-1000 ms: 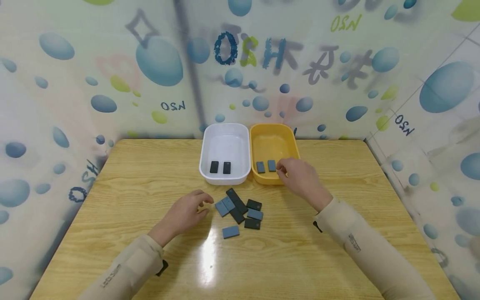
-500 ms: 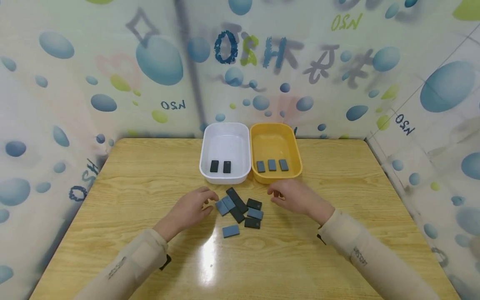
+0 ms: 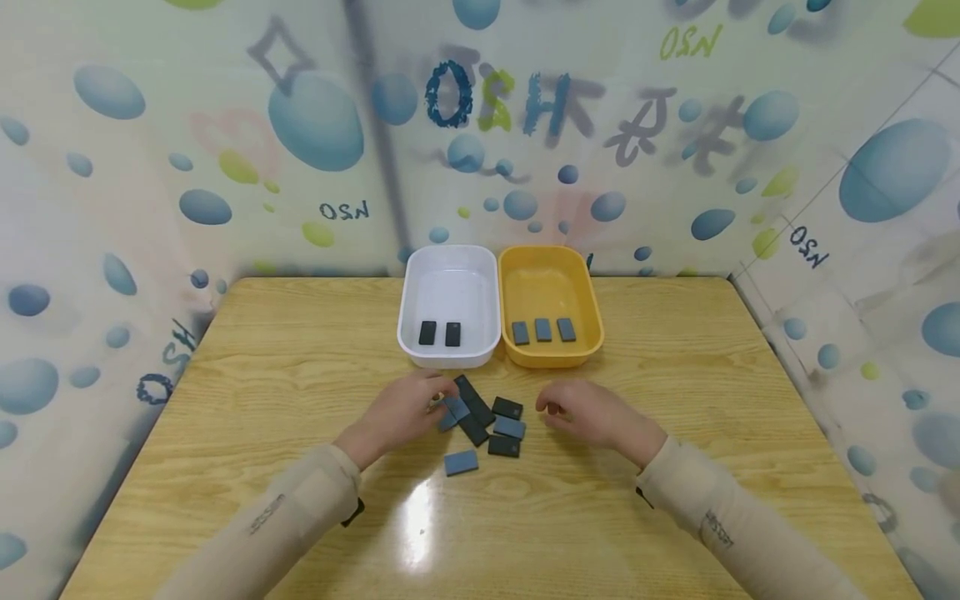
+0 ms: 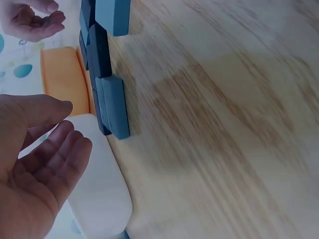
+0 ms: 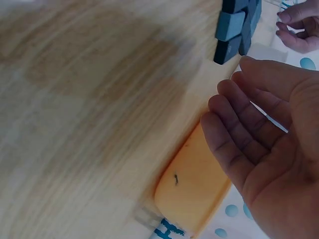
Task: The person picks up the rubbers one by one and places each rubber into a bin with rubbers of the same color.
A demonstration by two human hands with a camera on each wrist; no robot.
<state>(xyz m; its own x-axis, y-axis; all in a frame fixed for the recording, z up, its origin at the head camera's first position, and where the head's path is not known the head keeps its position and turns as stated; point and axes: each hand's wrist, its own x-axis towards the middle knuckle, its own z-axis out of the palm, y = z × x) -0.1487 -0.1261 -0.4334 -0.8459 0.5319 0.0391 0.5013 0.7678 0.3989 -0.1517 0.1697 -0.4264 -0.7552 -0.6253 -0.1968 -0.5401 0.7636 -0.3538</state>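
Note:
A loose cluster of small, flat, rectangular blocks lies mid-table, some black (image 3: 504, 447) and some blue (image 3: 509, 427). My left hand (image 3: 405, 414) hovers over the cluster's left end, partly hiding a blue block (image 3: 456, 407). In the left wrist view its thumb and fingers are loosely bent and apart from the blocks, with nothing between them. To the right of the cluster, my right hand (image 3: 592, 414) hangs over the table with relaxed fingers and holds nothing. One blue block (image 3: 461, 462) lies by itself closer to me.
Behind the cluster stand a white bin (image 3: 450, 362) and a yellow bin (image 3: 553, 361), side by side. Two black blocks (image 3: 440, 333) lie in the white one, and a row of three blue blocks (image 3: 543, 330) in the yellow one. A patterned wall (image 3: 480, 192) rises behind the table.
My right hand has let go of a third blue block in the yellow bin and come back toward me, beside the cluster. My left hand has moved right, over the blue blocks.

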